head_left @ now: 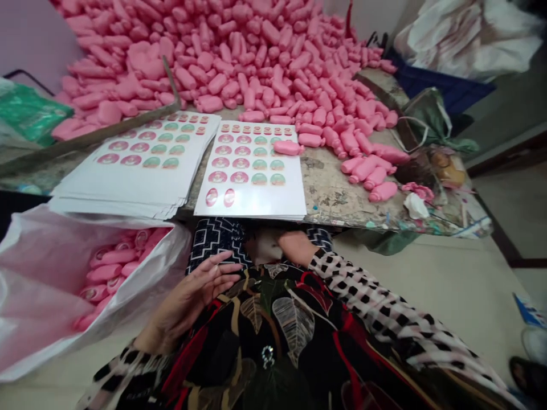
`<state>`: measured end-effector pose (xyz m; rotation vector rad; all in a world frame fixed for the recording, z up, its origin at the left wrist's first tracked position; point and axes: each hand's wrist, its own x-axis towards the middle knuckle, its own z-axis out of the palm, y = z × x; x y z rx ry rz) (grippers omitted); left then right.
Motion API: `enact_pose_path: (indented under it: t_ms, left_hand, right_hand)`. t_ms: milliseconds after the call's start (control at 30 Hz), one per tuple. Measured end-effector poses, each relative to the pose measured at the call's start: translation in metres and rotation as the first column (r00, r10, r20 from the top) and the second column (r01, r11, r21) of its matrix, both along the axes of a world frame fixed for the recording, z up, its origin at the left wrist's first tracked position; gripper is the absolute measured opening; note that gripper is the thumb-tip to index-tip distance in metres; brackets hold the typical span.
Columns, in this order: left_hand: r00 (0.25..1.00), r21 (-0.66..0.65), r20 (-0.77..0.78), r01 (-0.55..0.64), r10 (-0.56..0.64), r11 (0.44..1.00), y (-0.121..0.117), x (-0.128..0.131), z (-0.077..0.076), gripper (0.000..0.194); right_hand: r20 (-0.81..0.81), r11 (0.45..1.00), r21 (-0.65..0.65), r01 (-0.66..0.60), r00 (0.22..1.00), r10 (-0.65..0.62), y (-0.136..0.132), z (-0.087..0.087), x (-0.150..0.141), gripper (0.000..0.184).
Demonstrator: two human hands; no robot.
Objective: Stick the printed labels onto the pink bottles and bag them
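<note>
My left hand (209, 280) is held over my lap with its fingers stretched out and nothing in them. Close to the table's front edge, my right hand (298, 248) rests low over my lap; its fingers are turned away and hidden. In front of me lies a stack of white sticker sheets (269, 200) with pink and green oval labels. One pink bottle-shaped piece (288, 148) lies across its upper right edge. A second stack of sticker sheets (128, 185) is to the left. Below it, an open white sack (29, 273) holds several labelled pink pieces (106, 273).
A big heap of pink pieces (239, 57) covers the back of the worn table (329, 196). A wooden stick (102, 130) crosses the left side. Loose pink pieces (367, 168) and a crumpled white scrap (415, 206) lie to the right. A blue bin (444, 85) stands at the back right.
</note>
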<state>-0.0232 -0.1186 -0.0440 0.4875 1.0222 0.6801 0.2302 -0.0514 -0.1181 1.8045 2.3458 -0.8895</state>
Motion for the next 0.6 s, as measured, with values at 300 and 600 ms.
enact_pose_path:
  t_ms: [300,600]
  left_hand:
    - [0.975,-0.102,-0.223,-0.010,-0.013,0.995,0.017,-0.002,0.006,0.056]
    - [0.955,-0.175,-0.294,-0.022,-0.031,0.984,0.023,-0.003,0.000,0.050]
  right_hand:
    - [-0.621,0.975,0.074,0.211,0.775,-0.120,-0.044,0.014,0.045,0.024]
    - [-0.328,0.653,-0.184,0.735,0.580,-0.745,-0.134,-0.098,0.125,0.019]
